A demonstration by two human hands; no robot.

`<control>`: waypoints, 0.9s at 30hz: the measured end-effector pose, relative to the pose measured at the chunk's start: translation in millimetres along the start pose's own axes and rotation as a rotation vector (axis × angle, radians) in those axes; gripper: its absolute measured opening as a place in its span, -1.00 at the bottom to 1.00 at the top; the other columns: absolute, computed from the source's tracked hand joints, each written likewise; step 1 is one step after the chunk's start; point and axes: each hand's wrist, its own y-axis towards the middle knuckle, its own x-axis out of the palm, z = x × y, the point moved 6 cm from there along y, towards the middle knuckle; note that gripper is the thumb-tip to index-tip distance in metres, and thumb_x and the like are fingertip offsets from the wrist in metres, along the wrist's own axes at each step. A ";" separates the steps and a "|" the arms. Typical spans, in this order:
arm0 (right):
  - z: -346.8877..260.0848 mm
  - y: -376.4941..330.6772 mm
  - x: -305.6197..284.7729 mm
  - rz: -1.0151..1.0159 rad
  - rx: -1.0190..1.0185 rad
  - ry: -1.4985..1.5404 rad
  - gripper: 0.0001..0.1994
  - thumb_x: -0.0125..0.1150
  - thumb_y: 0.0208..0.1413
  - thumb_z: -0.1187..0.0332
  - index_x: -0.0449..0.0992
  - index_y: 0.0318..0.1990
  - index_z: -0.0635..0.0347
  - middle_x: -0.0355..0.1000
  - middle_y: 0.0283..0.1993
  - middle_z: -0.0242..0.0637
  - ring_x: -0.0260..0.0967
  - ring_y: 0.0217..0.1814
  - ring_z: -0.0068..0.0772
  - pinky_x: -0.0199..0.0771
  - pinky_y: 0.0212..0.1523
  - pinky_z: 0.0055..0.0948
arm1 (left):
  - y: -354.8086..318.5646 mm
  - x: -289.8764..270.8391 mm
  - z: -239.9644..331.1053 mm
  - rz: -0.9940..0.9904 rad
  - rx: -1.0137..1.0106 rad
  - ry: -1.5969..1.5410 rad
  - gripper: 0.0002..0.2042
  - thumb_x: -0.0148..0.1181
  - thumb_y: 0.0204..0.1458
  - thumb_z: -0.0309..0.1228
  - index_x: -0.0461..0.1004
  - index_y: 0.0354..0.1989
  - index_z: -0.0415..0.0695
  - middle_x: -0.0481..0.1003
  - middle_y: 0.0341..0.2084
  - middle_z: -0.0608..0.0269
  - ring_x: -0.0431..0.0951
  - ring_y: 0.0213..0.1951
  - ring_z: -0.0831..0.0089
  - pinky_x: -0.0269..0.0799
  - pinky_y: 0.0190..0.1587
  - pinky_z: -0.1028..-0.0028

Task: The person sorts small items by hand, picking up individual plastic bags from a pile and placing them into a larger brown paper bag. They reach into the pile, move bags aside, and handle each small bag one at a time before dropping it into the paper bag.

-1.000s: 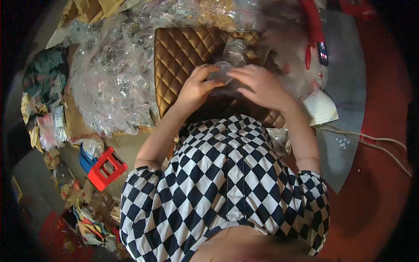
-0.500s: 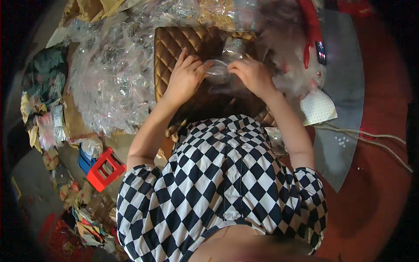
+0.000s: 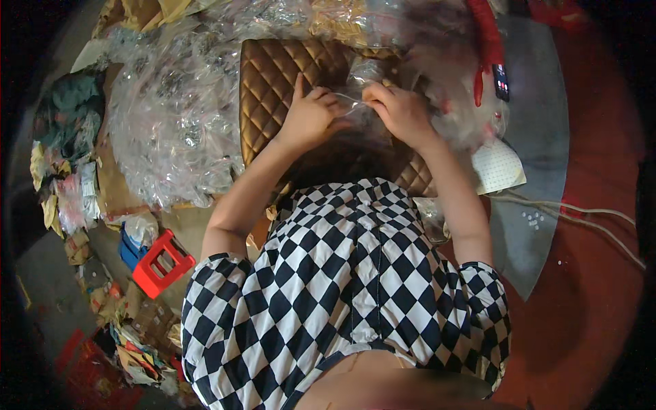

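A small clear plastic bag (image 3: pixel 353 104) with a shiny edge is between my hands, over a brown quilted pad (image 3: pixel 270 82) across my lap. My left hand (image 3: pixel 311 119) is at the bag's left side, index finger raised and the other fingers curled toward the plastic. At its right edge my right hand (image 3: pixel 402 116) pinches the film between thumb and fingers. Another crumpled piece of clear plastic (image 3: pixel 365 70) lies on the pad just beyond my hands. The bag's lower part is blurred, and I cannot make out any contents.
A big heap of clear plastic bags (image 3: pixel 174 130) lies left of the pad, with more blurred plastic at its right. A red plastic stool-like frame (image 3: pixel 162 265) stands at lower left. At the right are a phone (image 3: pixel 501 82), a white dotted sheet (image 3: pixel 499 167) and a cord (image 3: pixel 581 208).
My left hand has shifted slightly right, its index finger now more upright. My right hand has moved a little right, and the plastic edge between them looks less looped.
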 end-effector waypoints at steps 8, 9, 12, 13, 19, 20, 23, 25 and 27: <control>10.1 -3.7 2.9 -0.009 0.082 0.082 -0.85 0.21 0.01 0.36 0.46 -0.24 0.08 0.48 -0.25 -0.28 0.46 -0.25 -0.15 0.43 -0.31 -0.31 | 5.9 6.7 -21.7 0.149 -0.206 -0.703 -0.82 0.32 -0.14 -0.23 0.58 -0.37 0.03 0.54 -0.37 0.35 0.47 -0.11 0.32 0.09 0.15 0.02; 13.0 -3.0 5.3 -0.008 0.082 0.082 -0.85 0.21 0.01 0.36 0.46 -0.24 0.08 0.48 -0.25 -0.28 0.46 -0.25 -0.15 0.43 -0.31 -0.31 | 6.0 9.8 -22.4 0.149 -0.205 -0.702 -0.82 0.32 -0.14 -0.23 0.58 -0.37 0.03 0.54 -0.37 0.35 0.47 -0.11 0.32 0.09 0.15 0.02; 16.0 -0.6 6.8 0.033 0.026 -0.062 -0.84 0.24 0.00 0.30 0.51 -0.27 0.10 0.46 -0.30 -0.27 0.45 -0.25 -0.17 0.41 -0.30 -0.28 | 7.8 8.0 -21.5 0.190 -0.200 -0.697 -0.86 0.32 -0.14 -0.29 0.58 -0.39 0.02 0.54 -0.40 0.34 0.47 -0.13 0.31 0.15 0.09 0.13; 18.9 0.8 9.8 -0.016 0.069 -0.072 -0.85 0.23 0.01 0.29 0.52 -0.30 0.12 0.45 -0.32 -0.25 0.44 -0.25 -0.16 0.40 -0.29 -0.27 | 8.4 3.8 -21.4 0.194 -0.198 -0.636 -0.85 0.34 -0.16 -0.29 0.58 -0.39 0.00 0.54 -0.39 0.32 0.47 -0.13 0.30 0.18 0.08 0.16; 13.5 -4.2 11.5 0.023 0.068 -0.100 -0.89 0.20 0.03 0.35 0.52 -0.35 0.17 0.44 -0.35 -0.21 0.41 -0.27 -0.10 0.39 -0.29 -0.26 | 15.3 -22.8 -7.7 0.406 -0.252 -0.581 -0.74 0.39 -0.24 -0.26 0.57 -0.37 -0.09 0.53 -0.33 0.22 0.47 -0.14 0.22 0.27 0.03 0.26; 12.6 -6.4 10.0 0.064 0.038 -0.082 -0.90 0.19 0.03 0.38 0.50 -0.32 0.17 0.43 -0.35 -0.20 0.41 -0.27 -0.08 0.39 -0.29 -0.25 | 17.2 -23.8 -2.9 0.405 -0.231 -0.488 -0.71 0.40 -0.26 -0.24 0.57 -0.36 -0.11 0.53 -0.32 0.20 0.47 -0.14 0.21 0.28 0.02 0.26; 16.4 -12.7 15.3 0.064 0.165 -0.029 -0.88 0.17 0.02 0.45 0.41 -0.28 0.18 0.42 -0.36 -0.18 0.41 -0.27 -0.06 0.38 -0.30 -0.23 | 22.8 -8.6 -3.6 0.225 -0.193 -0.558 -0.72 0.39 -0.25 -0.24 0.60 -0.35 -0.08 0.53 -0.33 0.22 0.47 -0.13 0.24 0.26 0.03 0.25; 16.5 -14.0 13.9 0.032 0.175 -0.024 -0.86 0.16 0.02 0.47 0.36 -0.27 0.19 0.41 -0.37 -0.17 0.41 -0.28 -0.06 0.37 -0.31 -0.23 | 24.4 -1.5 -8.2 0.242 -0.180 -0.561 -0.75 0.38 -0.23 -0.24 0.61 -0.36 -0.05 0.54 -0.32 0.24 0.47 -0.13 0.25 0.26 0.04 0.24; 15.0 -12.8 14.5 -0.004 0.186 -0.016 -0.84 0.15 0.02 0.49 0.31 -0.26 0.19 0.40 -0.37 -0.16 0.41 -0.28 -0.05 0.36 -0.31 -0.22 | 21.9 6.4 -11.0 0.257 -0.173 -0.566 -0.78 0.36 -0.21 -0.25 0.62 -0.37 -0.02 0.55 -0.31 0.25 0.48 -0.12 0.26 0.25 0.04 0.24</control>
